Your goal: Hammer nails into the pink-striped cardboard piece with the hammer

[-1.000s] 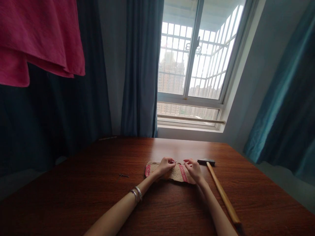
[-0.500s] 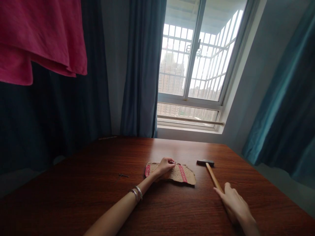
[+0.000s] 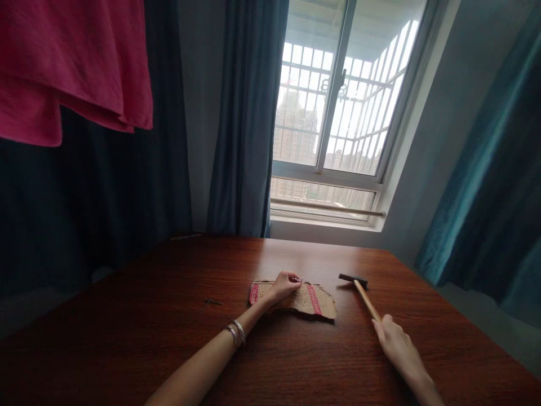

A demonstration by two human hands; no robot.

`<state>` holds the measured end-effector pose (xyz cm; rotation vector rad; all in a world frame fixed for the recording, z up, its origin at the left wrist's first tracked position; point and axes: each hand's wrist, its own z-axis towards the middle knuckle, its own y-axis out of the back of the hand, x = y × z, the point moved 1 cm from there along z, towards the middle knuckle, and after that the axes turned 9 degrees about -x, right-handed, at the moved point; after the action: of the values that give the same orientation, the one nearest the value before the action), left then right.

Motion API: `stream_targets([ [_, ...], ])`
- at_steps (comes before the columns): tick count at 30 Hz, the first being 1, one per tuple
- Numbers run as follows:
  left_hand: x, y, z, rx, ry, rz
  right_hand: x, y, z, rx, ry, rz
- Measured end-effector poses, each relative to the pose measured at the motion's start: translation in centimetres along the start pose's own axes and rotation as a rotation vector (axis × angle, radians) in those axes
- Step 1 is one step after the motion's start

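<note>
My right hand (image 3: 395, 341) is wrapped round the wooden handle of a hammer (image 3: 368, 300). The hammer's dark head points away from me, to the right of a torn piece of cardboard (image 3: 325, 304). Dark specks or holes cover this cardboard, and pink printed bands cross it. Over its far edge, my left hand (image 3: 285, 286) rests with the fingers pinched together. Whatever they may hold is too small to make out. Left of the cardboard lie several thin dark nails (image 3: 210, 303), loosely crossed.
The brown wooden table (image 3: 270, 361) runs up to the wall below a barred window (image 3: 325, 101). Dark blue curtains (image 3: 245, 113) hang at the back and sides. A pink cloth (image 3: 84, 67) hangs at the upper left.
My right hand has closed round the hammer handle, and the hammer head now looks tilted, its left end slightly higher. My left hand and the cardboard keep their places.
</note>
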<state>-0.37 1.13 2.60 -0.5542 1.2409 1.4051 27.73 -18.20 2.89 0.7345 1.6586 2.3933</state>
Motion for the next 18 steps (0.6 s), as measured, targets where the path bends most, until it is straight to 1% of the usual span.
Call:
stream_targets([
  [2, -0.1, 0.0, 0.0, 0.004, -0.004, 0.000, 0.6, 0.8, 0.2, 0.031, -0.047, 0.244],
  [5, -0.1, 0.0, -0.1, 0.009, -0.010, -0.005, 3.2, 2.2, -0.8, 0.118, -0.139, 0.677],
  [6, -0.1, 0.0, -0.1, 0.008, -0.008, -0.006, 4.4, 2.7, -1.4, 0.177, -0.144, 0.816],
  [8, 0.0, 0.0, -0.1, 0.010, -0.004, -0.013, 6.8, 3.9, -2.7, 0.309, -0.164, 1.013],
  [10, 0.1, 0.0, -0.1, 0.015, -0.012, -0.021, 8.8, 5.1, -3.8, 0.430, -0.194, 1.115],
  [13, 0.3, 0.0, 0.0, 0.016, -0.034, -0.016, 10.8, 6.6, -4.7, 0.561, -0.198, 1.211],
  [16, 0.3, 0.0, 0.0, 0.015, -0.039, -0.002, 11.9, 7.4, -4.9, 0.640, -0.191, 1.231],
  [18, 0.2, 0.1, -0.1, 0.019, -0.042, 0.003, 12.3, 7.5, -5.0, 0.645, -0.178, 1.217],
])
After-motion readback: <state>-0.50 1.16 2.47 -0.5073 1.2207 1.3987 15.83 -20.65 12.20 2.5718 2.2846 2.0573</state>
